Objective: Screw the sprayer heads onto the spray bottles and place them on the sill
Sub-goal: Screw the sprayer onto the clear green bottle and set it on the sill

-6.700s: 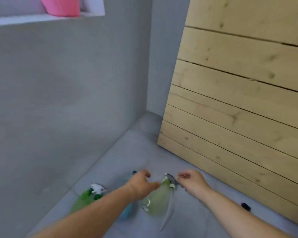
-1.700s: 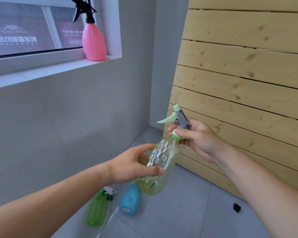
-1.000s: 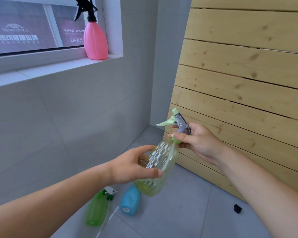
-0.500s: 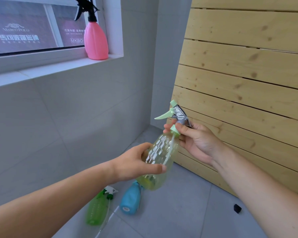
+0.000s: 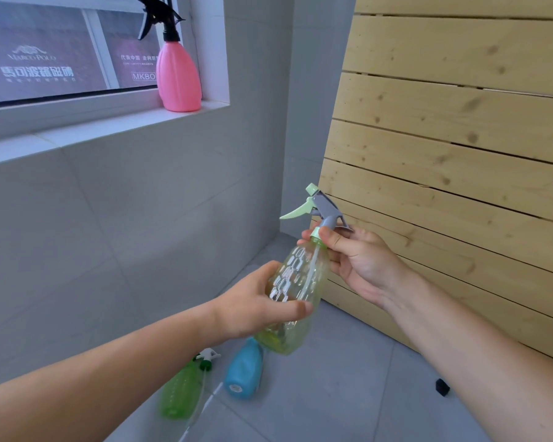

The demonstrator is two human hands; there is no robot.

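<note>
Status: one pink bottle (image 5: 178,81) with sprayer fitted stands on the sill (image 5: 109,127) at 11 o'clock. The left hand (image 5: 253,309) is clamped around the yellow-green bottle (image 5: 296,291) at centre; the right hand (image 5: 361,260) pinches its sprayer collar (image 5: 316,233), apparently mid-tightening. Remaining: a green bottle (image 5: 182,389) and a blue bottle (image 5: 245,368) lie on the floor at 7 o'clock.

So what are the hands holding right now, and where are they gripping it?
One pale green spray bottle: left hand around its body, right hand pinching the sprayer collar at the neck.
</note>
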